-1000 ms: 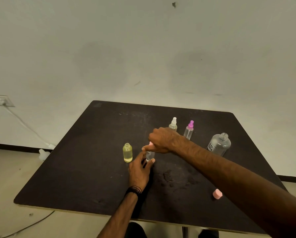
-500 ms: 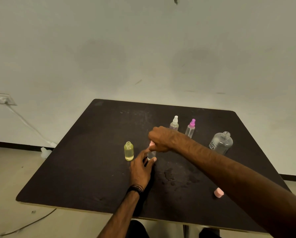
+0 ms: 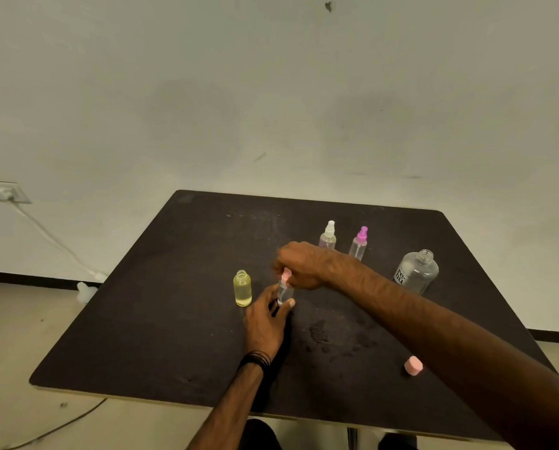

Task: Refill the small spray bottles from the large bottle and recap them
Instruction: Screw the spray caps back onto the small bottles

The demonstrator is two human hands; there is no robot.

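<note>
Mid-counter, the left hand (image 3: pixel 265 323) grips the small spray bottle (image 3: pixel 284 292) low; the right hand (image 3: pixel 299 264) pinches its pink sprayer (image 3: pixel 286 275) (light, tippy, probably slick).

A small clear spray bottle (image 3: pixel 285 291) stands upright near the desk's middle, its pink spray top (image 3: pixel 286 275) at the neck. Just left stands an uncapped bottle of yellow liquid (image 3: pixel 242 288). Farther back stand a white-topped spray bottle (image 3: pixel 328 236) and a magenta-topped spray bottle (image 3: pixel 358 243), both capped. The large clear bottle (image 3: pixel 416 271) stands uncapped to the right. A pink cap (image 3: pixel 413 365) lies loose near the front right.
</note>
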